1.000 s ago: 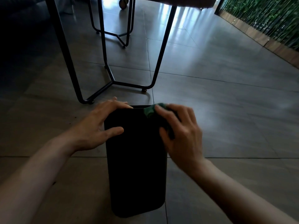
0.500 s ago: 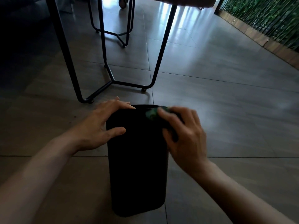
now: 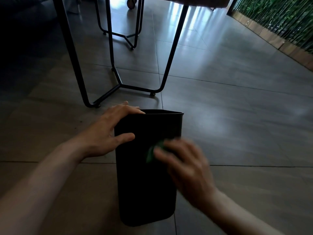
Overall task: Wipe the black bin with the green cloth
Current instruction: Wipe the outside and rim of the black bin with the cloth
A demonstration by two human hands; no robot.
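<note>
The black bin (image 3: 144, 184) lies tipped on the tiled floor, its open rim pointing away from me. My left hand (image 3: 110, 131) grips its upper left edge, fingers over the rim and thumb on the near wall. My right hand (image 3: 184, 167), blurred by motion, presses the green cloth (image 3: 154, 152) against the bin's right side about a third of the way down. Only a small green patch of the cloth shows beside my fingers.
A black metal table frame (image 3: 118, 82) stands just beyond the bin, with a second frame (image 3: 128, 36) farther back. A green planted wall with a wooden border (image 3: 279, 31) runs along the right. Grey floor tiles (image 3: 237, 116) spread to the right.
My right hand with the cloth has slid from the bin's rim down its side towards me. My left hand has kept its hold on the rim.
</note>
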